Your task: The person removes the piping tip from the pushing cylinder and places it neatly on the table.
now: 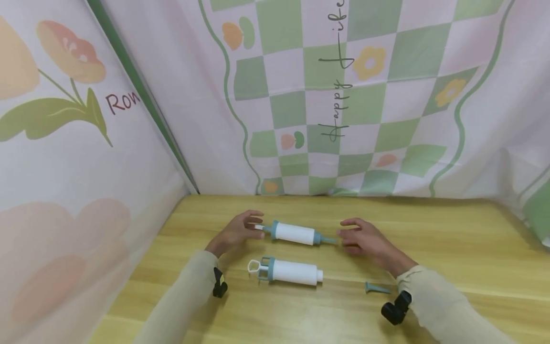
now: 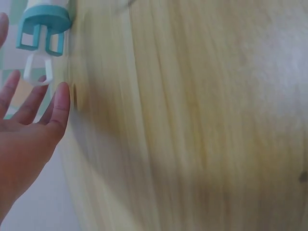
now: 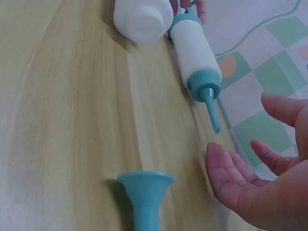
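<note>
A white-barrelled plunger syringe (image 1: 294,233) with a teal collar, a teal tapered nozzle and a white ring handle lies between the two hands. My left hand (image 1: 240,230) is at its handle end, fingers loosely bent and spread around the ring handle (image 2: 37,77); whether they touch it I cannot tell. Just beyond the nozzle tip (image 3: 215,122), my right hand (image 1: 365,241) has its fingers spread, with nothing in them. Nearer the person lies a second syringe (image 1: 295,272), similar but with a bare white spout and its ring handle to the left.
A loose teal nozzle (image 1: 377,288) lies on the wooden table (image 1: 455,248), close to the right wrist; its flared end (image 3: 146,180) shows in the right wrist view. Patterned cloth (image 1: 283,110) hangs behind the table, and another cloth (image 1: 86,181) hangs at the left.
</note>
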`<state>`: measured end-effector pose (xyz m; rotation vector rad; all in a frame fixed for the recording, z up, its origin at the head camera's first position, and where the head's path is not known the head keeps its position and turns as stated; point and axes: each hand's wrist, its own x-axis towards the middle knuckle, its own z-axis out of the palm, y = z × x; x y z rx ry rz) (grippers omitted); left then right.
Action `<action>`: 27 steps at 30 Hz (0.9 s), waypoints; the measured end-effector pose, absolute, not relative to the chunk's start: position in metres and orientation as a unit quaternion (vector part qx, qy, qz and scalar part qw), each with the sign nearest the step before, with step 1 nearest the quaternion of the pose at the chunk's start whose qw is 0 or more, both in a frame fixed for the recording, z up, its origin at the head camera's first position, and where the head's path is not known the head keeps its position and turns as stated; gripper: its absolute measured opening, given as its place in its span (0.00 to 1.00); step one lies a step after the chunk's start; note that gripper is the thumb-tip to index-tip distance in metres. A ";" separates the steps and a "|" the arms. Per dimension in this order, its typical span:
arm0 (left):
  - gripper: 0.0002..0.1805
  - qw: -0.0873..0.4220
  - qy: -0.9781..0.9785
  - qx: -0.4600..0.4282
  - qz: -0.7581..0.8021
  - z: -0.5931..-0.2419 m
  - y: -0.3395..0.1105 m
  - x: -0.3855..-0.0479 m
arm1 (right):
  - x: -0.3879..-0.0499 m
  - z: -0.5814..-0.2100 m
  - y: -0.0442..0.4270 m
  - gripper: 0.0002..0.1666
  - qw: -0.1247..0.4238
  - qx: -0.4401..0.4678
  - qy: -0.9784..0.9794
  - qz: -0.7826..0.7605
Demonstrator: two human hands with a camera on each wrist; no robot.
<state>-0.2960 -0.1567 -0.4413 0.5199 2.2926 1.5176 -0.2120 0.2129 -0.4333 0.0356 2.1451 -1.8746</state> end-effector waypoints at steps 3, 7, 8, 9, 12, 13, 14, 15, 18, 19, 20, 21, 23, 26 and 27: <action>0.36 0.177 0.807 0.186 0.531 -0.441 -0.154 -0.297 | -0.212 -0.434 0.210 0.38 0.152 0.017 0.744 -0.651; 0.36 0.176 0.814 0.194 0.519 -0.442 -0.149 -0.300 | -0.211 -0.434 0.205 0.36 0.139 0.017 0.744 -0.653; 0.36 0.174 0.816 0.199 0.514 -0.442 -0.148 -0.301 | -0.212 -0.434 0.204 0.36 0.133 0.017 0.745 -0.653; 0.36 0.173 0.818 0.204 0.509 -0.443 -0.146 -0.302 | -0.212 -0.434 0.203 0.35 0.127 0.017 0.746 -0.654; 0.36 0.176 0.818 0.219 0.501 -0.445 -0.141 -0.305 | -0.212 -0.434 0.198 0.34 0.122 0.018 0.745 -0.655; 0.36 0.178 0.817 0.224 0.501 -0.445 -0.139 -0.306 | -0.213 -0.435 0.196 0.34 0.124 0.018 0.745 -0.656; 0.36 0.181 0.815 0.227 0.502 -0.446 -0.138 -0.306 | -0.212 -0.436 0.195 0.34 0.127 0.013 0.745 -0.655; 0.36 0.184 0.813 0.228 0.504 -0.446 -0.137 -0.306 | -0.212 -0.436 0.192 0.33 0.129 0.011 0.746 -0.653; 0.37 0.189 0.808 0.233 0.507 -0.447 -0.134 -0.305 | -0.212 -0.438 0.188 0.33 0.128 0.005 0.751 -0.648; 0.37 0.192 0.808 0.231 0.507 -0.447 -0.133 -0.305 | -0.212 -0.439 0.186 0.33 0.127 0.002 0.754 -0.645; 0.37 0.196 0.807 0.229 0.508 -0.447 -0.132 -0.304 | -0.211 -0.439 0.185 0.33 0.124 -0.001 0.756 -0.643; 0.37 0.198 0.805 0.228 0.510 -0.446 -0.131 -0.304 | -0.212 -0.439 0.184 0.33 0.119 -0.002 0.759 -0.641; 0.37 0.203 0.803 0.227 0.512 -0.446 -0.130 -0.304 | -0.212 -0.440 0.181 0.33 0.112 0.000 0.762 -0.638; 0.37 0.208 0.800 0.230 0.514 -0.446 -0.129 -0.303 | -0.213 -0.441 0.176 0.33 0.101 0.006 0.767 -0.634; 0.37 0.208 0.800 0.233 0.513 -0.447 -0.129 -0.303 | -0.213 -0.441 0.175 0.33 0.097 0.010 0.768 -0.633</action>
